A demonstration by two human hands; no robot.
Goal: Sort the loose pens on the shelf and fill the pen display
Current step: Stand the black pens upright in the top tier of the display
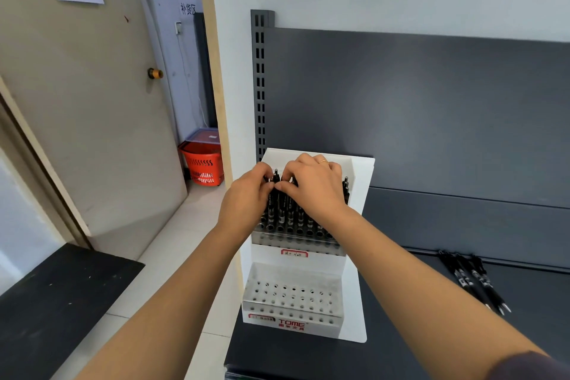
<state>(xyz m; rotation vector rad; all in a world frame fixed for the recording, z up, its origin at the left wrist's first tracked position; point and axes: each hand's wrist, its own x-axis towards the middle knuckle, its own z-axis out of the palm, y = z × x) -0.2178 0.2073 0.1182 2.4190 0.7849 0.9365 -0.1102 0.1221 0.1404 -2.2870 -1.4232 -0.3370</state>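
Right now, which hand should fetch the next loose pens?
Right hand, probably: the loose pens lie on the shelf right of the display, on its side; the left hand would have to cross.

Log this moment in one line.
left grip: pinches racked black plastic pens | right grip: same pens | white acrylic pen display: lower clear rack empty | loose black pens: on dark metal shelf

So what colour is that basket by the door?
The basket is red with white markings. The head view, the only one, shows it.

Bare shelf [401,302] between pen display [293,302] and loose pens [475,281]; back panel [431,117] close behind display.
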